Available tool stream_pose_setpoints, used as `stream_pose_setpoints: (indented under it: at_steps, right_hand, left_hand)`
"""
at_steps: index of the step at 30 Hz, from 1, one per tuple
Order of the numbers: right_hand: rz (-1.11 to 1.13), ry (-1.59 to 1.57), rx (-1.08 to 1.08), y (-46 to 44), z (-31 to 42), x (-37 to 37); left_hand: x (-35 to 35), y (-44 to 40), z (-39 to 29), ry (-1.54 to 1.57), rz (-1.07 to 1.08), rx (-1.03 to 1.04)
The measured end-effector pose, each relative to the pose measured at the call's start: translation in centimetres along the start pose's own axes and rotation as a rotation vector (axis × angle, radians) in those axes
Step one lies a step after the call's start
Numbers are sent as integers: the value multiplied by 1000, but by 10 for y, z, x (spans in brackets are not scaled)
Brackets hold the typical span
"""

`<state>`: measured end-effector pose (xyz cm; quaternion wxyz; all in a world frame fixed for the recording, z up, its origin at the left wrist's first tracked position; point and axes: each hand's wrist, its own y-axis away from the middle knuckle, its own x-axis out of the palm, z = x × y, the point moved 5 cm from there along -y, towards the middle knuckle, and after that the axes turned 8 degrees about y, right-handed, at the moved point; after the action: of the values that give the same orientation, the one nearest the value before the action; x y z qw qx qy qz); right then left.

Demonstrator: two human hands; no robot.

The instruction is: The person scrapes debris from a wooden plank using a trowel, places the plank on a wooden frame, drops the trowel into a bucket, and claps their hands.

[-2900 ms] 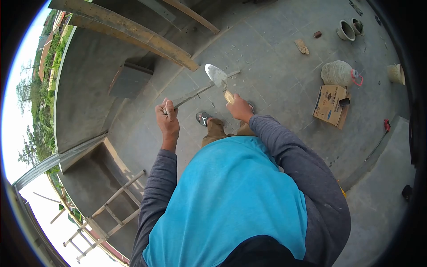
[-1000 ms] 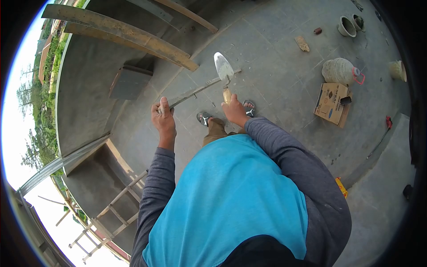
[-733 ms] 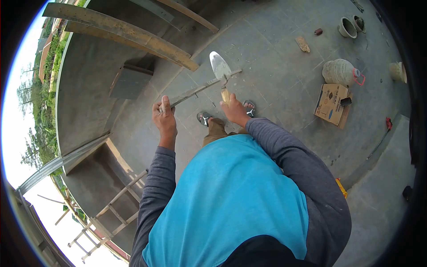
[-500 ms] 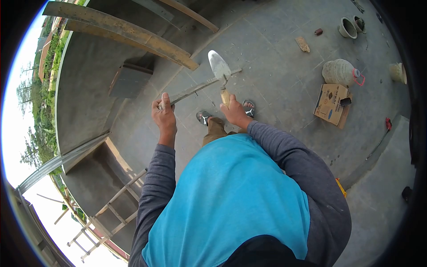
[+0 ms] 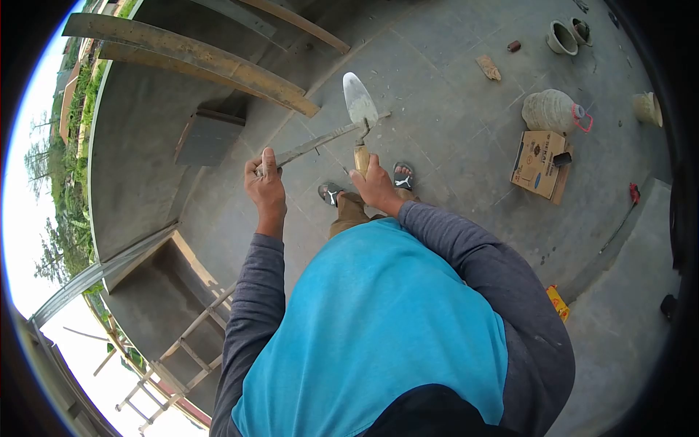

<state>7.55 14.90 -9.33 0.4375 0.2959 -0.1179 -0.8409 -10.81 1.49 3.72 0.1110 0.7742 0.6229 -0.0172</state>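
My left hand [image 5: 266, 193] is closed around the near end of a long, narrow grey strip [image 5: 313, 145], with the thumb pointing up. A small nail-like piece juts from the strip's underside. My right hand [image 5: 378, 188] grips the wooden handle of a trowel [image 5: 359, 100]. Its pale, rounded metal blade points away from me. The trowel's neck crosses the strip close to its far end; whether the two touch, I cannot tell. Both are held in the air above the floor, in front of my sandalled feet.
Wooden planks [image 5: 196, 54] slant overhead at upper left. A ladder [image 5: 193, 331] leans at lower left. On the grey floor [image 5: 444, 131] at right are a cardboard box [image 5: 535, 164], a large plastic bottle [image 5: 547, 111], buckets [image 5: 561, 40] and a red-handled tool [image 5: 634, 193].
The trowel has shifted slightly left and its blade is more upright, with my right hand moving left too. My left hand still holds the strip. The whole view has shifted slightly.
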Motion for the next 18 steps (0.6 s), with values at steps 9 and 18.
stream_pose_setpoints:
  at_steps: [9, 18]
  right_hand:
    - [176, 236, -49, -12, -17, 8]
    - [107, 294, -181, -9, -36, 32]
  left_hand:
    - [7, 2, -4, 68, -38, -27]
    - [11, 1, -1, 71, -42, -141]
